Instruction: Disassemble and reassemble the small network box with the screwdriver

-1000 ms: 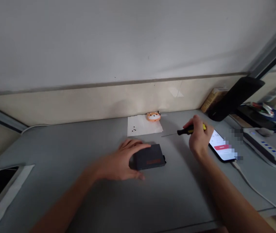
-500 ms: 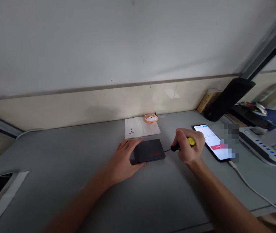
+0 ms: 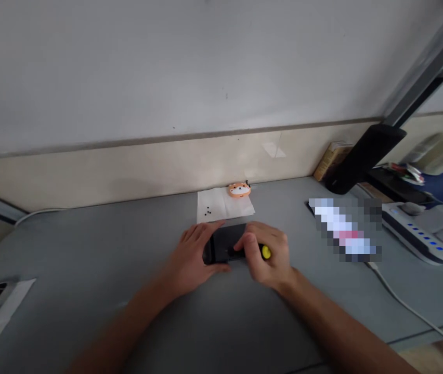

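Observation:
A flat black box (image 3: 224, 240) with a row of vents along its near edge lies on the grey desk. My left hand (image 3: 192, 255) grips its left end between thumb and fingers. My right hand (image 3: 271, 254) is wrapped round a screwdriver (image 3: 266, 252) with a black and yellow handle, over the box's right part. The screwdriver's tip is hidden, so I cannot tell just where it touches. Behind the box, several tiny black pieces (image 3: 208, 211), perhaps screws, lie on a white paper sheet (image 3: 221, 200).
An orange animal-faced case (image 3: 239, 189) sits on the paper's back right corner. To the right are a phone (image 3: 338, 228), partly pixelated, with a white cable (image 3: 401, 301), a power strip (image 3: 420, 234) and a black cylinder (image 3: 365, 158). The wall borders the desk's back.
My right hand has brought the screwdriver left, from beside the box's right edge to over the box. My left hand still holds the box's left end. The view has shifted slightly.

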A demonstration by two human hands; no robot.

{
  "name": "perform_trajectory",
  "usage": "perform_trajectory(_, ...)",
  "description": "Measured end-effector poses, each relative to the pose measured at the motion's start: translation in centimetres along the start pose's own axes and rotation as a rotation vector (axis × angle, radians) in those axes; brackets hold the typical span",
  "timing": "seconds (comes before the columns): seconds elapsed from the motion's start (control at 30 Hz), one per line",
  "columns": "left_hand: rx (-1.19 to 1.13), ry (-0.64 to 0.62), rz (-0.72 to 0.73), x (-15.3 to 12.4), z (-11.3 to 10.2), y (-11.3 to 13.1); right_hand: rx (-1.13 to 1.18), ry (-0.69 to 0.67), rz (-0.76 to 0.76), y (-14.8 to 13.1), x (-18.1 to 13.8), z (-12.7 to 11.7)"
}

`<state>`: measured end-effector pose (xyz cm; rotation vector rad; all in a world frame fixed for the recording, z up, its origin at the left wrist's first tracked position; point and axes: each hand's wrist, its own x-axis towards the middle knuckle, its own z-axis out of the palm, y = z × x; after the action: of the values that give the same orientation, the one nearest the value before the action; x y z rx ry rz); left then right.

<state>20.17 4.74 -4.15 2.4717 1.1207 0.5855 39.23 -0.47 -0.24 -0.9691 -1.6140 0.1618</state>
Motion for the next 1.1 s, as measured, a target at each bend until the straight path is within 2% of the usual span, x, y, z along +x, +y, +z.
perform_trajectory(0.2, -0.032, -0.093, -0.078, -0.1, -1.0, -0.7, -0.062, 0.157, 0.218, 1.2, 0.6, -1.5)
perform_trajectory(0.4, -0.033, -0.113, -0.073, -0.1, -1.5, -0.6, -0.043, 0.342, 0.408, 2.2, 1.6, -3.3)
perform_trajectory(0.63, 0.023, -0.077, 0.028, -0.3, -1.5, -0.4, -0.071, 0.425, 0.4, 2.8, 1.7, -4.1)
perform_trajectory(0.83, 0.044, 0.037, 0.135, -0.3, -0.4, 1.1, -0.066, 0.32, 0.35, 2.4, 1.3, -3.3)
perform_trajectory(0.97, 0.055, 0.081, 0.132, 0.2, 0.6, 1.9, -0.053, 0.309, 0.352, 2.2, 1.2, -2.9)
perform_trajectory(1.1, 0.031, 0.05, 0.075, 1.1, 1.2, 1.6, -0.048, 0.336, 0.361, 2.6, 1.2, -2.7)
